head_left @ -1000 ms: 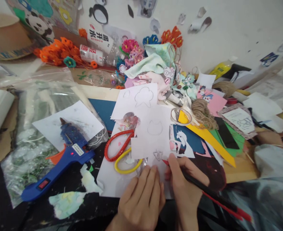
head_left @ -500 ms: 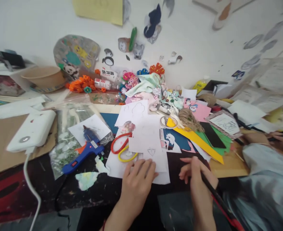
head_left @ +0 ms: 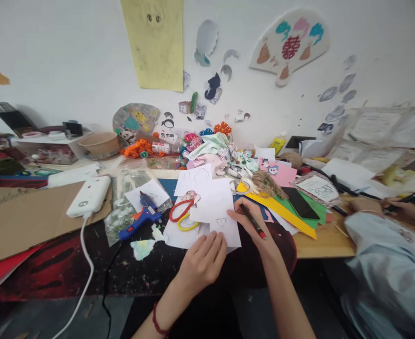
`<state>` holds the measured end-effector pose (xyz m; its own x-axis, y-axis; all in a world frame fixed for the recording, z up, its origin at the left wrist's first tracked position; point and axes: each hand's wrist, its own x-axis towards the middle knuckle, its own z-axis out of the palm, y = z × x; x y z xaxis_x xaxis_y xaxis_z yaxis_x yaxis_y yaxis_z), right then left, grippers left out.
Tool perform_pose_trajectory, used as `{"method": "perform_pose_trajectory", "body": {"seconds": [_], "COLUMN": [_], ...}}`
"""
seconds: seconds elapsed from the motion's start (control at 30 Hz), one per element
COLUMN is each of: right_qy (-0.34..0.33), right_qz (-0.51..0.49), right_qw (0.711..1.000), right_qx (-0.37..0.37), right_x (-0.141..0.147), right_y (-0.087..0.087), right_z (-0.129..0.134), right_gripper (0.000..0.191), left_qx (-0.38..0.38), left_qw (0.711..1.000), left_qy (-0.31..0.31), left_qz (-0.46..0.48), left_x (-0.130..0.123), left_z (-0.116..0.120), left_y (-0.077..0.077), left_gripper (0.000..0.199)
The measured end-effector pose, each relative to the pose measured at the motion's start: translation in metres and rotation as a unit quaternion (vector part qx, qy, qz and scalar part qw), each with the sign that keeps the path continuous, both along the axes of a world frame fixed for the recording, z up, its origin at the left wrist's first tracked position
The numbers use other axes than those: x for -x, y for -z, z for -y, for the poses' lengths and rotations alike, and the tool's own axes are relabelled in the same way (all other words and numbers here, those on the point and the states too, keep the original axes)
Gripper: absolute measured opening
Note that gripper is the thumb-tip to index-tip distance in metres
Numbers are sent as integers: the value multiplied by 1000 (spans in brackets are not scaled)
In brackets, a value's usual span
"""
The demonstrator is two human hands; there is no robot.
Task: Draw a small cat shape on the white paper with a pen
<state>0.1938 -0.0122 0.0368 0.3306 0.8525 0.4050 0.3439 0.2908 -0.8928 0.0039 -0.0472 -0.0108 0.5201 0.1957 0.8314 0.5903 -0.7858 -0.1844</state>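
Note:
My left hand (head_left: 205, 259) is at the lower edge of a white sheet of paper (head_left: 225, 200), its fingers pressed together on the sheet and the thumb hidden beneath. A small triangular shape is sketched in the sheet's lower part. Against the right edge of the paper, my right hand (head_left: 245, 226) touches the sheet with its fingertips while a dark pencil (head_left: 252, 220) with a red end lies in its grip, slanting back toward the wrist. A red scissor handle (head_left: 174, 207) and a yellow scissor handle (head_left: 179, 226) show left of the sheet, their blades covered by paper.
A blue glue gun (head_left: 144, 221) and a white power bank (head_left: 89, 197) with a cable stand left. Beyond the papers are fabric scraps (head_left: 211, 143), twine (head_left: 266, 182), a yellow strip (head_left: 278, 209) and a black phone (head_left: 301, 202). Another person's sleeve (head_left: 373, 245) is at the right.
My right hand has moved left and forward to the paper's right edge, the pencil still in it. My left fingers have drawn together at the lower edge. The view has tilted upward.

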Motion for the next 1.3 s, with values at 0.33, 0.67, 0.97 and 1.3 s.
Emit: {"method": "perform_pose_trajectory", "body": {"seconds": [0.33, 0.67, 0.97, 1.3], "right_qy": [-6, -46, -75, -84], "right_qz": [-67, -168, -188, -174], "right_qw": [988, 951, 939, 942], "right_qx": [-139, -257, -279, -276], "right_x": [-4, 5, 9, 13], "right_y": [-42, -73, -71, -77], "right_z": [-30, -60, -67, -54], "right_gripper": [34, 34, 32, 31], "left_qx": [143, 334, 377, 383], "left_qw": [972, 875, 821, 814], "left_qy": [-54, 46, 81, 93], "left_qz": [178, 347, 421, 428], "left_x": [1, -11, -13, -9], "left_z": [-28, -77, -80, -77], "left_y": [-48, -94, -99, -97], "left_gripper": [12, 17, 17, 17]}}
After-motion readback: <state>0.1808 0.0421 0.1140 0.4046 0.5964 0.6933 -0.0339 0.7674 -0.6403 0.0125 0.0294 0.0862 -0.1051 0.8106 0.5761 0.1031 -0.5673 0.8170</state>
